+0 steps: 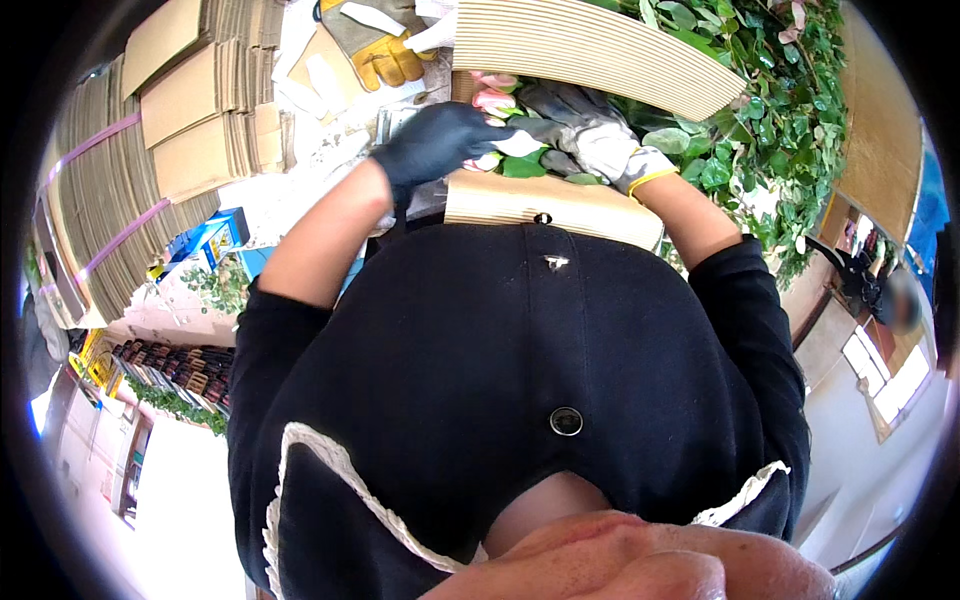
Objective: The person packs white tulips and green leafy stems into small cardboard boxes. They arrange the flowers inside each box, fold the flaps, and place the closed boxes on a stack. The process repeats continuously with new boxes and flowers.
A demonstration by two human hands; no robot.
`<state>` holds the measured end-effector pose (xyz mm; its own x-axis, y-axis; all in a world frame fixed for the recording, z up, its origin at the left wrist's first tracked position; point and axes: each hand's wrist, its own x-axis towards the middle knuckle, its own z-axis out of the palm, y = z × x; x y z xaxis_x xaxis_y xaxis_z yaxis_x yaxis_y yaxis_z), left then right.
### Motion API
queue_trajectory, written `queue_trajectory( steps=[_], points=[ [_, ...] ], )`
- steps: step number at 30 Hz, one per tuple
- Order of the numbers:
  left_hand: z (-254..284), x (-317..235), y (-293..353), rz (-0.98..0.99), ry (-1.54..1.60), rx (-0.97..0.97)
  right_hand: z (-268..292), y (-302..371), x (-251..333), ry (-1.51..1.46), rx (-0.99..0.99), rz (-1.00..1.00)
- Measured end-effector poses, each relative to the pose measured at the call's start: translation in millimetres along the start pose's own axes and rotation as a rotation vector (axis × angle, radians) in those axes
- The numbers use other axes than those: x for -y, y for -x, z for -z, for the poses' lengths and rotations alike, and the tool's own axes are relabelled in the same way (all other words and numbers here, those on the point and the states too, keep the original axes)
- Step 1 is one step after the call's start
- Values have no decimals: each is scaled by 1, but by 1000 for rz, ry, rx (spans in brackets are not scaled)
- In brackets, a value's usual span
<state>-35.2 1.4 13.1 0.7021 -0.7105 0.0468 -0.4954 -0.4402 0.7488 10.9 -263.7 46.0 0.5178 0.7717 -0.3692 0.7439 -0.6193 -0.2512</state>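
Pink roses (492, 100) with green leaves (524, 165) lie between two sheets of corrugated cardboard. My left hand (435, 140), in a black glove, reaches in from the left with its fingertips closed at the blooms. Beside those fingertips shows a small white petal-like piece (518, 144); whether they pinch it is unclear. From the right comes my right hand (597, 138), in a pale glove with dark grey fingers and a yellow cuff. Its fingers curl over the rose stems and leaves, covering part of them. The near corrugated cardboard (550, 205) rests against my body.
Another corrugated sheet (590, 50) bends across behind the roses. Leafy stems (740, 140) are heaped at the right. Stacked flat cardboard (130, 180) stands at the left, near a blue box (215, 238). Yellow-and-grey work gloves (385, 55) lie at the back left among paper scraps.
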Motion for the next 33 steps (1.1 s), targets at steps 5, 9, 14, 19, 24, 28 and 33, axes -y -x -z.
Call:
queue_trajectory(
  steps=[5, 9, 14, 19, 24, 28, 33],
  points=[
    [89, 4, 84, 467, 136, 27, -13, 9, -6, -41, -37, -13],
    [54, -13, 24, 178, 176, -9, -25, 16, -11, -83, -71, 15],
    [-5, 20, 4, 75, 158, 13, 82, 34, 15, 22, -1, 127],
    [-25, 16, 11, 156, 169, -25, 88, 37, 6, -286, -145, 167],
    [-18, 13, 9, 173, 177, 95, 26, 19, 0, -216, 79, 121],
    [1, 0, 0, 54, -208, 90, 13, 23, -5, -169, -116, 251],
    [-7, 16, -12, -128, 60, -79, 50, 27, -12, -372, 76, 34]
  ],
)
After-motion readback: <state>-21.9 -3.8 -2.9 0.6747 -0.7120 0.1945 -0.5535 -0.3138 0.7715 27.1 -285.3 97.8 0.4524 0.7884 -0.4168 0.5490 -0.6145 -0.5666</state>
